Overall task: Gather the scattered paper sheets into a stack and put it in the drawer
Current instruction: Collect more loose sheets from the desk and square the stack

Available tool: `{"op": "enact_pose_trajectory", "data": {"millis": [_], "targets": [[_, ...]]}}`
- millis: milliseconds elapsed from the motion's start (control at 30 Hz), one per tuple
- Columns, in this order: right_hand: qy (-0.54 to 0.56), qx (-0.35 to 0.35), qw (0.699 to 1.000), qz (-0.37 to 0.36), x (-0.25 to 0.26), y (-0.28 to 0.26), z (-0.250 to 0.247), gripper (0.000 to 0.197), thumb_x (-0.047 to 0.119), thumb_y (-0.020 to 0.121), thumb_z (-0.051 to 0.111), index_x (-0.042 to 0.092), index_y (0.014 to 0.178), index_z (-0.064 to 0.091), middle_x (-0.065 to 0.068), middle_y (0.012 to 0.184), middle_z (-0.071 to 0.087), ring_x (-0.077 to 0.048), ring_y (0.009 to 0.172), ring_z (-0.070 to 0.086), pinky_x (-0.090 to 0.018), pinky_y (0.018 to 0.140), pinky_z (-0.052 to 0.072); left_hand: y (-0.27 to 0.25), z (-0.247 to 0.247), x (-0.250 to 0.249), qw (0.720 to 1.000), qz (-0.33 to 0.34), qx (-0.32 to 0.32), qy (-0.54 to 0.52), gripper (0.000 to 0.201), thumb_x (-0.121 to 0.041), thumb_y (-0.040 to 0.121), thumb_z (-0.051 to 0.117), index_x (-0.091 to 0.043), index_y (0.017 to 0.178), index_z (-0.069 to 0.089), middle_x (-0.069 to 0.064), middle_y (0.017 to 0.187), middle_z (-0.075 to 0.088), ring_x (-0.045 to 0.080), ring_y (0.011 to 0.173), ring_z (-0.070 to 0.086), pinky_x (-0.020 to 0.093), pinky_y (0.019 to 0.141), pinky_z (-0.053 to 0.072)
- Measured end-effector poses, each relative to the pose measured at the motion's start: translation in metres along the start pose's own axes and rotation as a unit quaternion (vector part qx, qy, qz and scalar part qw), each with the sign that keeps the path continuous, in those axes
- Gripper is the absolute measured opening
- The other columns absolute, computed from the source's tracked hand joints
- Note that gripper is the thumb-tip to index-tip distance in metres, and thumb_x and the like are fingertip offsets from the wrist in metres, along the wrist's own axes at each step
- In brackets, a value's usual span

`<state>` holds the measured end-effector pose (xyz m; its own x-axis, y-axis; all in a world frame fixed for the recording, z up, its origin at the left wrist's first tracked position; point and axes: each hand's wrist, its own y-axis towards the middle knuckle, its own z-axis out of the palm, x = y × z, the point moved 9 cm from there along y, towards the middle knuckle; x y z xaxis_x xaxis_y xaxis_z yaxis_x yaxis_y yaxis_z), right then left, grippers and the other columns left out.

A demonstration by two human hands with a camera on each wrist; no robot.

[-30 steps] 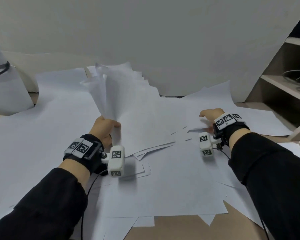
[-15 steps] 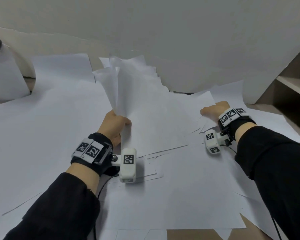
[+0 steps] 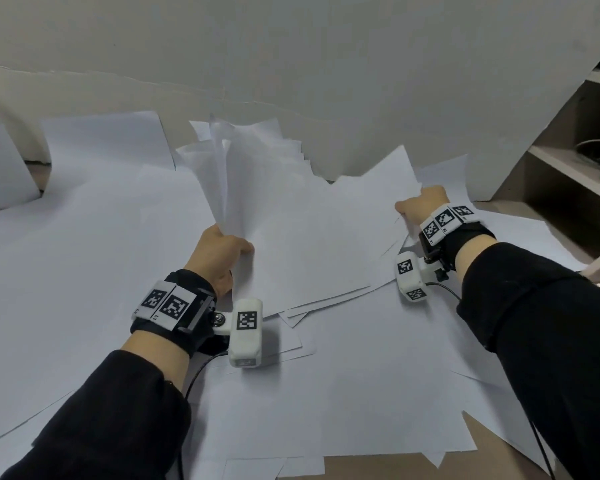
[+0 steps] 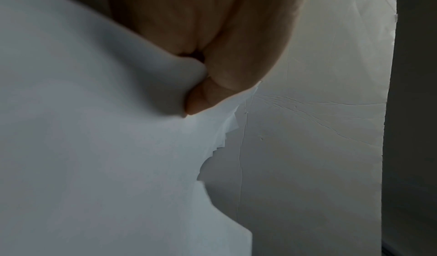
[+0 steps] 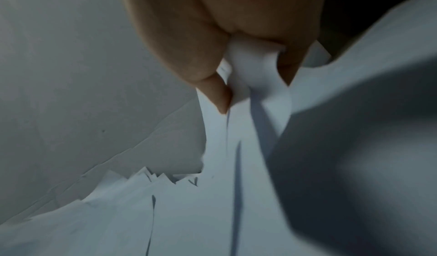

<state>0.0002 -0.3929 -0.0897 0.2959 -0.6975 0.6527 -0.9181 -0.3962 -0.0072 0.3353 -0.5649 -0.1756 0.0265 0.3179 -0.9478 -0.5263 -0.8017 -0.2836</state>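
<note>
White paper sheets lie scattered and overlapping over the whole tabletop. My left hand grips the near left edge of a fanned bunch of sheets, whose left side stands up bent. In the left wrist view the thumb presses into that paper. My right hand pinches the right edge of the same spread of sheets; its wrist view shows paper squeezed between thumb and fingers. No drawer is in view.
A grey wall runs close behind the papers. An open wooden shelf unit with cables stands at the right. A white rounded object sits at the far left. Bare brown tabletop shows at the near edge.
My right hand has moved away from me along the sheets' right edge and now pinches it. The left hand keeps its grip on the bunch. The head view has shifted.
</note>
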Motion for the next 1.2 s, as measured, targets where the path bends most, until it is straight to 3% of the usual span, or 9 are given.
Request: {"op": "enact_pose_trajectory", "data": {"millis": [100,400,533,667,767,833,900,1033,1200], "targets": [[0.059,-0.101,0.992,-0.037,0.011,-0.011,-0.044,0.025,0.01,0.083,0.06,-0.002,0.104,0.065,-0.012,0.103,0.069,-0.029,0.083,0.065,-0.031,0.066,0.051,-0.003,0.007,0.0,1.0,0.001,0.011,-0.001,0.031,0.015,0.092,0.049,-0.004,0.114,0.057,0.015,0.096,0.062,0.031,0.083,0.059,0.037,0.07,0.051],[0.276,-0.312,0.905,-0.089,0.031,-0.078,-0.169,0.036,0.016,0.096,0.052,0.003,0.129,0.054,-0.008,0.125,0.063,-0.022,0.111,0.062,-0.023,0.088,0.046,-0.02,0.036,0.01,0.998,-0.022,0.054,-0.014,0.031,0.016,0.092,0.048,0.001,0.118,0.055,0.019,0.096,0.062,0.034,0.083,0.061,0.038,0.067,0.053],[0.321,-0.286,0.902,-0.043,0.018,-0.09,-0.168,0.026,0.01,0.098,0.048,0.0,0.121,0.051,-0.013,0.115,0.059,-0.024,0.102,0.058,-0.013,0.065,0.039,-0.022,0.043,0.02,0.996,-0.044,0.039,-0.072,0.035,0.018,0.091,0.049,0.003,0.122,0.053,0.022,0.104,0.062,0.043,0.101,0.063,0.052,0.084,0.056],[0.321,-0.206,0.924,0.015,0.002,-0.098,-0.119,0.033,0.01,0.099,0.047,0.0,0.13,0.05,-0.016,0.132,0.056,-0.03,0.121,0.056,-0.021,0.078,0.045,-0.027,0.058,0.023,0.983,-0.05,0.068,-0.161,0.04,0.018,0.092,0.046,0.002,0.128,0.052,0.023,0.113,0.068,0.037,0.095,0.069,0.047,0.075,0.057],[0.127,-0.164,0.975,0.08,-0.011,-0.116,-0.075,0.03,0.007,0.099,0.046,0.005,0.128,0.052,-0.01,0.133,0.054,-0.026,0.124,0.052,-0.03,0.102,0.043,-0.032,0.073,0.022,0.973,-0.035,0.109,-0.203,0.037,0.016,0.094,0.047,0.001,0.127,0.058,0.02,0.115,0.071,0.035,0.099,0.072,0.041,0.073,0.06],[0.194,-0.138,0.966,0.1,-0.022,-0.122,-0.056,0.032,0.014,0.1,0.045,0.007,0.132,0.051,-0.008,0.137,0.053,-0.024,0.127,0.052,-0.029,0.105,0.041,-0.036,0.079,0.017,0.97,-0.016,0.132,-0.202,0.032,0.008,0.098,0.051,0.0,0.127,0.059,0.02,0.119,0.071,0.034,0.105,0.071,0.042,0.081,0.06],[0.083,-0.117,0.985,0.099,-0.024,-0.127,-0.04,0.034,0.016,0.101,0.045,0.007,0.134,0.049,-0.007,0.139,0.052,-0.022,0.131,0.049,-0.026,0.106,0.038,-0.04,0.083,0.012,0.969,0.005,0.154,-0.193,0.03,-0.002,0.102,0.053,-0.003,0.131,0.06,0.017,0.124,0.07,0.034,0.112,0.069,0.047,0.093,0.057],[0.4,-0.135,0.898,0.127,-0.053,-0.128,-0.013,0.031,0.008,0.096,0.049,0.0,0.124,0.058,-0.011,0.118,0.064,-0.027,0.099,0.061,-0.028,0.079,0.045,-0.035,0.081,0.012,0.97,0.02,0.145,-0.193,0.032,-0.015,0.104,0.054,-0.004,0.134,0.057,0.013,0.125,0.071,0.032,0.114,0.069,0.048,0.098,0.054],[0.381,-0.072,0.921,0.041,-0.057,-0.128,0.005,0.005,0.009,0.093,0.059,0.008,0.09,0.063,-0.009,0.096,0.068,-0.029,0.089,0.066,-0.036,0.076,0.054,-0.023,0.071,0.024,0.976,-0.014,0.088,-0.201,0.016,-0.003,0.103,0.046,-0.006,0.11,0.061,0.01,0.104,0.073,0.029,0.093,0.071,0.039,0.08,0.059]]}}
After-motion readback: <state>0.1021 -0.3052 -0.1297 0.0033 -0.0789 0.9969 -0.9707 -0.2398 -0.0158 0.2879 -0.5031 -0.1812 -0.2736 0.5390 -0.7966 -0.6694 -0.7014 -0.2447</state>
